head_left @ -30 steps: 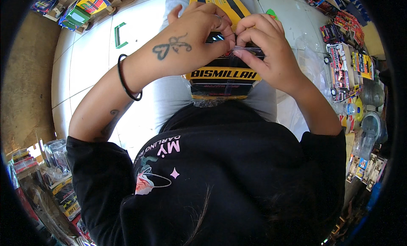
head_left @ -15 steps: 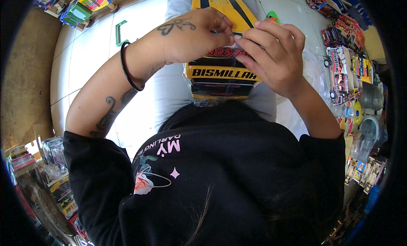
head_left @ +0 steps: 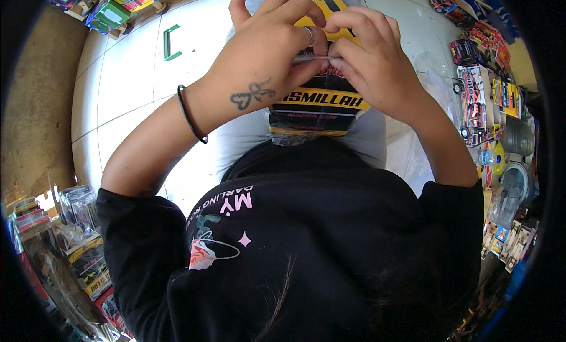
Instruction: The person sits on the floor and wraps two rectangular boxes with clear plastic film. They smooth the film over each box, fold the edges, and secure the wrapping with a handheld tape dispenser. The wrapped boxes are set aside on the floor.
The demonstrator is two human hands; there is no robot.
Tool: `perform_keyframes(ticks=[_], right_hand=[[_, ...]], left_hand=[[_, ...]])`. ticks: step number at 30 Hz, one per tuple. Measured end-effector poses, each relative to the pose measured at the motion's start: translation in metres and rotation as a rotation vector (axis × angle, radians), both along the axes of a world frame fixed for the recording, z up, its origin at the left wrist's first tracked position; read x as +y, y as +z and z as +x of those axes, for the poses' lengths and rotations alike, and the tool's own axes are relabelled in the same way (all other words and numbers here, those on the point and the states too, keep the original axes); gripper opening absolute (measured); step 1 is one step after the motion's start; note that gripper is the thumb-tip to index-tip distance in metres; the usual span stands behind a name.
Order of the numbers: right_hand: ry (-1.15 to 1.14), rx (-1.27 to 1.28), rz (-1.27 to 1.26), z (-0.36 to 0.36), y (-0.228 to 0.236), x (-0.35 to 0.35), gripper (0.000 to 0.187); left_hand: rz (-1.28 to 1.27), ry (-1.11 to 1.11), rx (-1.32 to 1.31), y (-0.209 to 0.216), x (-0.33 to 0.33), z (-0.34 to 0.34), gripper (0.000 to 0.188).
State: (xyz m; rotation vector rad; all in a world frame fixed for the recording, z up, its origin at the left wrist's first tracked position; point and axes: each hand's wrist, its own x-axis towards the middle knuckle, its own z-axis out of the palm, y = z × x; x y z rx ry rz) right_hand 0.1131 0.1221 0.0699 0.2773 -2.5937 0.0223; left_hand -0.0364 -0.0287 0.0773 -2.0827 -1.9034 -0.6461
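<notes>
Between my legs rests a boxy black-and-yellow printed item (head_left: 315, 115), with shiny clear plastic over its near end. Its middle is partly hidden by my hands. Above it, my left hand (head_left: 277, 44) pinches one end of a thin, clear plastic strip (head_left: 318, 58) between thumb and forefinger. The other end is pinched by my right hand (head_left: 371, 62), so the strip runs fairly straight across the short gap. Whether it is tape or wrapping film I cannot tell.
A green bracket-shaped piece (head_left: 171, 42) lies on the white tiled floor (head_left: 127, 88). Toy trucks (head_left: 473, 100) line the right, near a clear plastic tub (head_left: 514, 186). Crumpled clear film (head_left: 433, 76) lies beside my right forearm. Wrapped black-and-yellow items (head_left: 89, 265) are stacked at lower left.
My left hand has turned, its free fingers lifting and spreading outward. My right hand has shifted slightly left and down. The plastic strip now shows stretched between them.
</notes>
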Motion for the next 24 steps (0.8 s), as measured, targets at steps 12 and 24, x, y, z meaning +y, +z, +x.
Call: perform_keyframes(ticks=[12, 24], right_hand=[[-0.071, -0.133, -0.195, 0.011, 0.002, 0.017, 0.018], [-0.064, -0.122, -0.684, 0.017, -0.016, 0.02, 0.014]], left_hand=[[0.008, -0.01, -0.313, -0.032, 0.004, -0.011, 0.008], [0.05, 0.131, -0.251, -0.027, -0.011, -0.005, 0.011]])
